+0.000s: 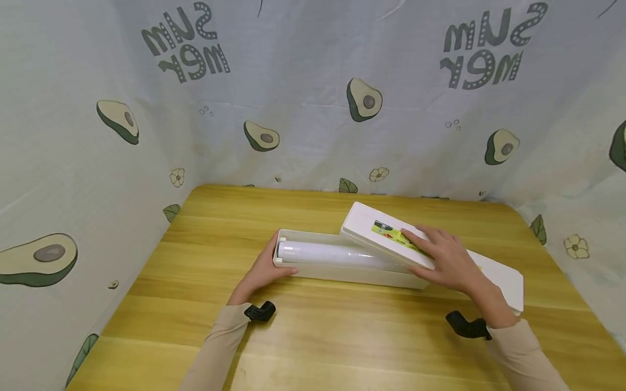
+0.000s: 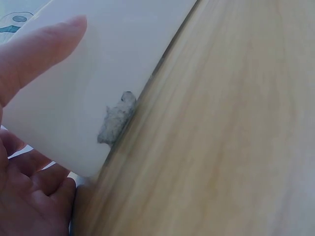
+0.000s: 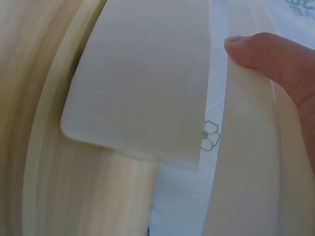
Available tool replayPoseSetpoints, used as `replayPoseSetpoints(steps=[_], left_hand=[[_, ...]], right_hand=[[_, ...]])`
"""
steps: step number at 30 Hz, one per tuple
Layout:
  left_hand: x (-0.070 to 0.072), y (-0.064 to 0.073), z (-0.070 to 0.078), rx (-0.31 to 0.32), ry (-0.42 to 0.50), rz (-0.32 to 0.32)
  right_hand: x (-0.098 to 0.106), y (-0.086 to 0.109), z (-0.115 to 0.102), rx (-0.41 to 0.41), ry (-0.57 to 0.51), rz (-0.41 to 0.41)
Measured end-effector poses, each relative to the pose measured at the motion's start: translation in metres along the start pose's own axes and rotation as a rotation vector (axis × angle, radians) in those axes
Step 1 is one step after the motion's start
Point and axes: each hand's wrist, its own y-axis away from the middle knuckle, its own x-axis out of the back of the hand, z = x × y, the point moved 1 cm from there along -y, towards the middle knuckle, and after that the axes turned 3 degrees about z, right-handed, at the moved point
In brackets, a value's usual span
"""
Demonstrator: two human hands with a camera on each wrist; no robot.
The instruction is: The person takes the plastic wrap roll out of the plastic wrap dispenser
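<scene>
On the avocado-print cloth [image 1: 313,65] behind the white box lid [image 1: 364,218], the word "summer" could be read twice, in grey dotted letters, mirrored and split into "sum" over "mer". One print [image 1: 186,42] stood up and to the left of the lid; the other [image 1: 494,46] stood above its right part. The yellow-green label [image 1: 388,232] on the lid's top bore print too small to read. Beyond the lid, the right wrist view caught only clipped grey lettering [image 3: 299,7].
</scene>
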Motion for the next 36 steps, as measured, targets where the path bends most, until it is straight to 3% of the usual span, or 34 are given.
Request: replayPoseSetpoints(steps=[5, 9, 21, 26, 36], left_hand=[[-0.001, -0.006, -0.018, -0.009, 0.002, 0.015], [-0.001, -0.006, -0.024, -0.014, 0.002, 0.017], [0.0, -0.006, -0.023, -0.006, -0.015, 0.023], [0.0, -0.005, -0.018, 0.007, -0.009, 0.019], [0.0, -0.006, -0.022, 0.001, -0.013, 0.022]], right_hand=[[0.001, 0.007, 0.005, -0.028, -0.001, 0.005], [0.004, 0.014, 0.009, -0.04, -0.001, 0.017], [0.013, 0.039, 0.027, -0.063, 0.035, 0.065], [0.015, 0.049, 0.03, -0.079, 0.04, 0.065], [0.023, 0.058, 0.044, -0.121, 0.068, 0.049]])
